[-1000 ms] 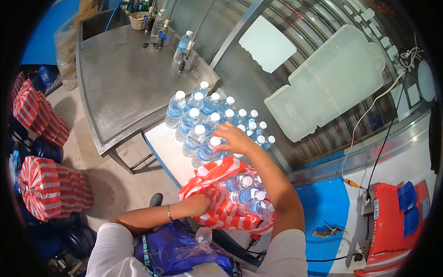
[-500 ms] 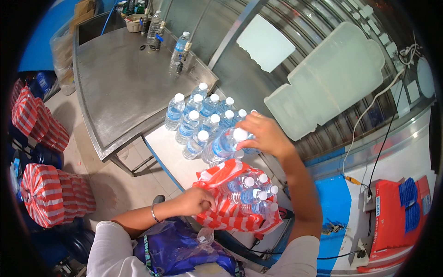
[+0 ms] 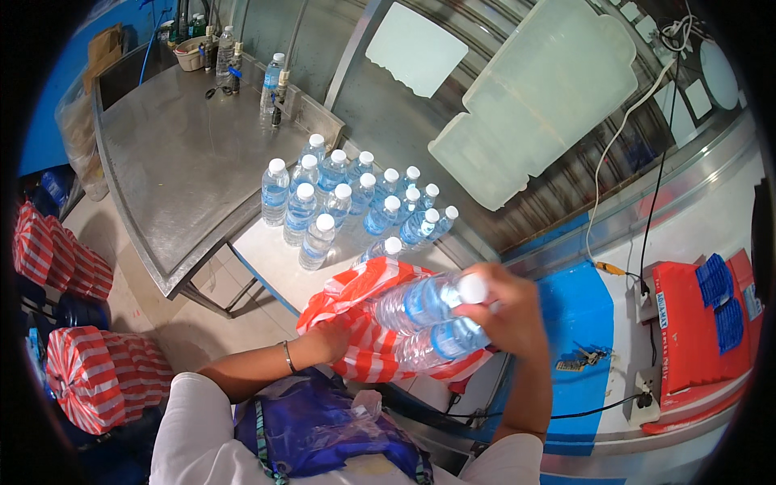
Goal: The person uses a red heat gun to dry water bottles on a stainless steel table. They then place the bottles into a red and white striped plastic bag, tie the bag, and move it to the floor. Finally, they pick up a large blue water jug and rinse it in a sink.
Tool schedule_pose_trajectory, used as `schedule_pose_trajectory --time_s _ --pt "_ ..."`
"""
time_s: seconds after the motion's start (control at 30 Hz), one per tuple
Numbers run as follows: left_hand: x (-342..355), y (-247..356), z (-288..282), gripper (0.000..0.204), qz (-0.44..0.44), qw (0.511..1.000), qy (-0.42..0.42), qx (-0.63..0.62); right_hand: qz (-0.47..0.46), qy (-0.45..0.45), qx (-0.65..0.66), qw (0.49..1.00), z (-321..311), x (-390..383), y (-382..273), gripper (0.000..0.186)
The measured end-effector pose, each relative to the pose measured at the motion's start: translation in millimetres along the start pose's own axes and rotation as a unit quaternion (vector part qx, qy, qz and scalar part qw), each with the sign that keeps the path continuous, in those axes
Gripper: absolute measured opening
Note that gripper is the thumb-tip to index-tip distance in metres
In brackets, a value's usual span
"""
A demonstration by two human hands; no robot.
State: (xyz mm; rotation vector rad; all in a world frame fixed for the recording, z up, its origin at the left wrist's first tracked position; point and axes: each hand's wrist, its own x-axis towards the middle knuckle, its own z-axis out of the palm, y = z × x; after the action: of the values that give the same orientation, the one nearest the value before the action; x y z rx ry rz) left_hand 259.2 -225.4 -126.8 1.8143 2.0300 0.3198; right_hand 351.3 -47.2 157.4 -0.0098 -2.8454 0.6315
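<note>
My right hand (image 3: pixel 505 311) grips clear water bottles with white caps and blue labels (image 3: pixel 424 303) near their caps, tilted over the open red-and-white striped plastic bag (image 3: pixel 356 283); two bottles show there. My left hand (image 3: pixel 327 343) holds the bag's left side, its fingertips partly hidden in the folds. The bottles cover much of the bag's opening. Several more upright bottles (image 3: pixel 319 242) stand on a white table (image 3: pixel 271 279) just behind the bag.
A steel table (image 3: pixel 162 162) holds bottles, tools and a tub (image 3: pixel 190 56). Filled striped bags (image 3: pixel 109 376) sit at left on dark blue jugs. At right are red packages (image 3: pixel 695 347), cords, power strips and keys (image 3: pixel 582 360). A metal shutter and frosted panels (image 3: pixel 541 97) rise behind.
My right hand has lifted bottles from the group and moved them right and down over the bag. My left hand has stayed at the bag, shifting slightly.
</note>
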Motion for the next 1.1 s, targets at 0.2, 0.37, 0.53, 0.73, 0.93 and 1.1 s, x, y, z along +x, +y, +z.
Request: schedule_pose_trajectory --time_s 0.2,0.37,0.53,0.73,0.93,1.1 --pt "-4.9 19.0 -29.9 0.033 -0.072 0.964 -0.253 0.046 -0.044 -0.007 -0.009 0.999 97.7 -13.7 41.6 0.039" --pt "4.2 17.1 -21.9 0.039 -0.088 0.985 -0.151 0.000 -0.066 0.023 -0.006 0.998 155.5 -0.9 61.8 0.042" --pt "8.1 -9.5 6.9 0.040 -0.091 0.993 -0.042 -0.058 -0.130 0.026 -0.088 0.987 162.4 14.3 49.2 0.045" --pt "6.2 -15.9 20.1 0.041 -0.060 0.994 0.020 -0.088 0.066 0.060 -0.169 0.982 133.0 73.2 63.8 0.043" --pt "0.4 -4.5 10.0 0.035 -0.084 0.994 0.012 -0.069 0.226 0.002 -0.178 0.958 197.5 129.8 83.2 0.075" --pt "-6.9 0.9 10.4 0.022 -0.075 0.994 0.057 -0.048 0.213 0.021 -0.156 0.964 192.5 156.2 110.1 0.052"
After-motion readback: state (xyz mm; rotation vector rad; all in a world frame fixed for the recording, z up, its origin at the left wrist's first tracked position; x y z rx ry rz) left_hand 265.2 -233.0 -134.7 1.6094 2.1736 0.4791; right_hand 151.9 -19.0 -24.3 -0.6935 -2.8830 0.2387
